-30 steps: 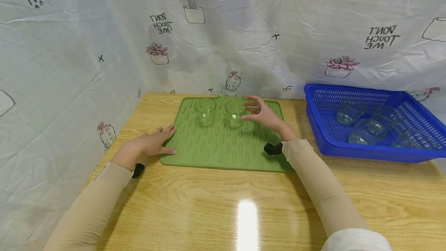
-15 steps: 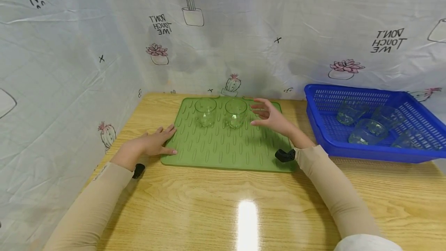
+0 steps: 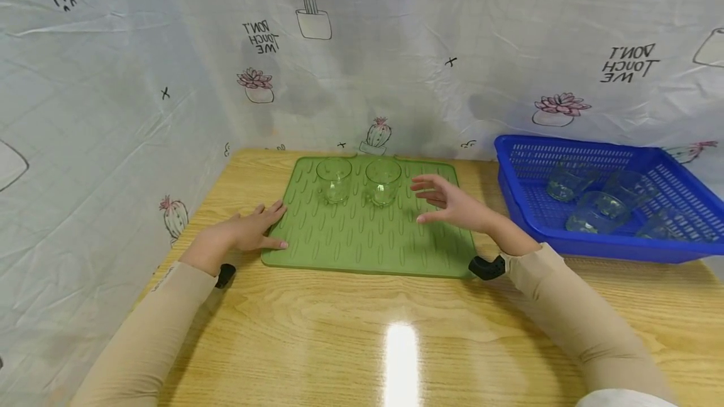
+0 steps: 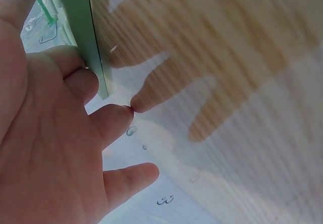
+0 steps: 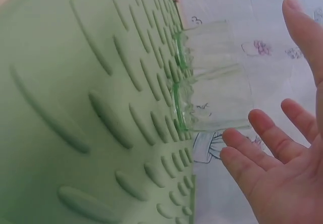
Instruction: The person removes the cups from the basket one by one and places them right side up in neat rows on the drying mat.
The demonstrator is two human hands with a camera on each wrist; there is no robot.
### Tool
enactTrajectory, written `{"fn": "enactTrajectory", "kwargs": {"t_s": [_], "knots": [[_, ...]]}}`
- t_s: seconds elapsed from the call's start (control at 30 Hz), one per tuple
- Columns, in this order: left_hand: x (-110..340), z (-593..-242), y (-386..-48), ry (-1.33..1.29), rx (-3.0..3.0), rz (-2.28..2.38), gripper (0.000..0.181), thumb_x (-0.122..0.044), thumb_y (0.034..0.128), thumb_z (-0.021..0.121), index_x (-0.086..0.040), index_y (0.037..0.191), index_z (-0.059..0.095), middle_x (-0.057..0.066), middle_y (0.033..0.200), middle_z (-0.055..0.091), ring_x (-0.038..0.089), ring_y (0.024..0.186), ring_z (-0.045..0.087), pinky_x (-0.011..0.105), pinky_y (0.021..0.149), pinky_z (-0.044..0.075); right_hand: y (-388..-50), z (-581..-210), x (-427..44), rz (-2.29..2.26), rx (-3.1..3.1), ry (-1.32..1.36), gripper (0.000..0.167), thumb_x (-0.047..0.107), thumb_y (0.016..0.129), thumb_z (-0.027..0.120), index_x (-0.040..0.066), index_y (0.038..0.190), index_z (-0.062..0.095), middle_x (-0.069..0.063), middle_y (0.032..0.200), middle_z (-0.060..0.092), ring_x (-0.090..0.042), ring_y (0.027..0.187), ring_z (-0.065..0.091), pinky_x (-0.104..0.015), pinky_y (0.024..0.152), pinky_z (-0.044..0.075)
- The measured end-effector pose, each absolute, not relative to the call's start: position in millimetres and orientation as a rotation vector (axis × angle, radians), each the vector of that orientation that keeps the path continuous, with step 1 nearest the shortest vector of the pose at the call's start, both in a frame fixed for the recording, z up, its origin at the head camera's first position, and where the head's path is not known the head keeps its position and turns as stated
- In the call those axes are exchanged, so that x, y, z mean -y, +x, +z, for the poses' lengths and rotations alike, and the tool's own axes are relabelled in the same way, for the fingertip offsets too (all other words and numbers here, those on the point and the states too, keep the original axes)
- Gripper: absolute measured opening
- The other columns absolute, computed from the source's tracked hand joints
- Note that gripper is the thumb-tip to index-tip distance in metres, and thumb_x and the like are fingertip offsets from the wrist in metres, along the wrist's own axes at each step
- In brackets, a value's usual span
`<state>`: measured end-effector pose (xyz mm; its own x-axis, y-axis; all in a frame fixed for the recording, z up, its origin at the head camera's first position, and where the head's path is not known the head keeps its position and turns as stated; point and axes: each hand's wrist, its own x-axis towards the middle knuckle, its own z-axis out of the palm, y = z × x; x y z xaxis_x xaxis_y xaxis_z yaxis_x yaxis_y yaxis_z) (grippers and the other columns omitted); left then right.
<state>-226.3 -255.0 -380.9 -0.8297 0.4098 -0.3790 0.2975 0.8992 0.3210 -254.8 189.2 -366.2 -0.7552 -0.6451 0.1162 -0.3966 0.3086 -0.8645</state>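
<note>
1. Glasses (image 3: 383, 183) stand upright, side by side, on a green mat (image 3: 367, 250), just beyond the fingertips of the right hand (image 3: 449, 203), which hangs over the mat with fingers loosely curved, thumb apart and nothing held. The left hand (image 3: 249, 230) rests at the mat's opposite edge, fingers spread. We make out no contents in either glass. Out past the right hand's knuckles, a blue basket (image 3: 611, 244) holds what we count as four more glasses (image 3: 598, 212); they lean at differing angles, and the basket's wall partly screens the one farthest from the fingers.

2. From the left wrist, we see the left fingers fanned along the mat's edge, above the wooden table (image 4: 212, 37), pinching nothing. How hard they press we cannot tell; light, steady pressure there should, we judge, keep the mat from sliding.

3. From the right wrist, both glasses stand base to mat past the right fingertips, the nearer one almost meeting them in this view, though the head view shows a gap. These fingers are parted and grip nothing. Good handling, in our judgement, means closing around a glass below its rim, keeping its base level, and opening wide before leaving, lest a fingertip tip it.
</note>
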Motion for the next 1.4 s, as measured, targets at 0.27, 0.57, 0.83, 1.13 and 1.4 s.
{"fn": "enactTrajectory", "kwargs": {"t_s": [0.27, 0.57, 0.83, 1.13, 1.4], "knots": [[252.7, -380.5, -224.5, 0.495, -2.598, 0.371, 0.099, -0.052, 0.0997, 0.062, 0.001, 0.164, 0.009, 0.023, 0.169, -0.005, 0.052, 0.151, -0.003, 0.082, 0.108, 0.001, -233.0, -356.6, -202.7, -1.349, -2.321, -1.066, 0.068, 0.001, 0.094, 0.073, -0.008, 0.150, 0.035, -0.028, 0.152, 0.041, -0.052, 0.140, 0.038, -0.059, 0.117, 0.030], [253.0, -381.8, -225.6, 0.495, -2.596, 0.357, 0.100, -0.054, 0.0998, 0.061, 0.001, 0.164, 0.008, 0.023, 0.169, -0.005, 0.052, 0.151, -0.003, 0.081, 0.109, 0.002, -212.0, -339.6, -229.7, -1.169, -2.496, -1.077, 0.052, 0.013, 0.102, 0.067, 0.005, 0.150, 0.047, -0.017, 0.148, 0.052, -0.042, 0.140, 0.045, -0.061, 0.112, 0.036], [255.3, -379.6, -226.2, 0.492, -2.597, 0.363, 0.100, -0.053, 0.0998, 0.061, 0.000, 0.164, 0.007, 0.022, 0.169, -0.005, 0.051, 0.151, -0.004, 0.081, 0.109, 0.001, -204.6, -333.0, -251.0, -1.170, -2.643, -1.109, 0.043, 0.004, 0.101, 0.065, 0.002, 0.143, 0.055, -0.017, 0.140, 0.059, -0.035, 0.135, 0.051, -0.035, 0.110, 0.043], [259.0, -385.0, -230.1, 0.500, -2.599, 0.341, 0.101, -0.055, 0.0998, 0.060, -0.001, 0.164, 0.005, 0.021, 0.169, -0.007, 0.050, 0.151, -0.006, 0.081, 0.108, 0.000, -204.6, -330.4, -282.5, -1.121, -2.854, -1.087, 0.037, 0.003, 0.100, 0.066, 0.007, 0.137, 0.063, -0.010, 0.130, 0.065, 0.005, 0.115, 0.056, -0.011, 0.094, 0.045], [256.7, -382.3, -229.4, 0.488, -2.590, 0.366, 0.100, -0.054, 0.0997, 0.061, -0.002, 0.165, 0.005, 0.020, 0.170, -0.008, 0.049, 0.152, -0.007, 0.081, 0.109, -0.001, -197.5, -331.0, -308.7, -1.153, -3.000, -0.822, 0.035, 0.005, 0.102, 0.065, 0.008, 0.136, 0.064, -0.006, 0.127, 0.066, 0.005, 0.109, 0.058, -0.008, 0.085, 0.045]]}}
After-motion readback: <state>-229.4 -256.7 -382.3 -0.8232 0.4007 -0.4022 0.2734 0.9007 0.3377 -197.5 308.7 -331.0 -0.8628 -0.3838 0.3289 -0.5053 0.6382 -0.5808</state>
